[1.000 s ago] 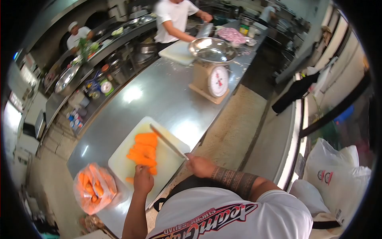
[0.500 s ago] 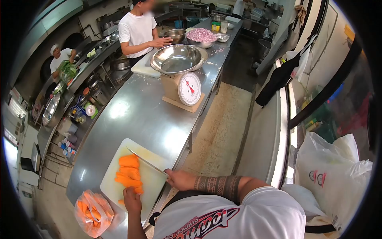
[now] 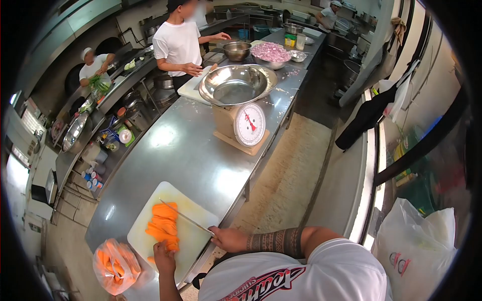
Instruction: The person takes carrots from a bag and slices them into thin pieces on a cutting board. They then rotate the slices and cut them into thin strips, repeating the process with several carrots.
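Observation:
On a white cutting board (image 3: 197, 220) lies a row of sliced orange carrots (image 3: 162, 220). My right hand (image 3: 228, 239) is closed round the handle of a knife (image 3: 187, 217), whose blade reaches over the upper end of the carrot row. At the near end of the row, my left hand (image 3: 164, 257) rests its bent fingers on the slices, the fingertips pressed together. A clear plastic bag (image 3: 116, 266) of carrots stands left of the board.
A scale (image 3: 241, 123) with a steel bowl (image 3: 234, 84) stands on the steel table (image 3: 150, 145). Beyond are a bowl of chopped pink onions (image 3: 271, 52) and a person in white (image 3: 178, 42). Another person (image 3: 95, 67) handles greens at the left; one more is at the back.
The camera view has shifted, so the scene sits slightly lower and further right. The person across the table has moved one hand away from the metal bowl. My hands remain at the knife and carrots.

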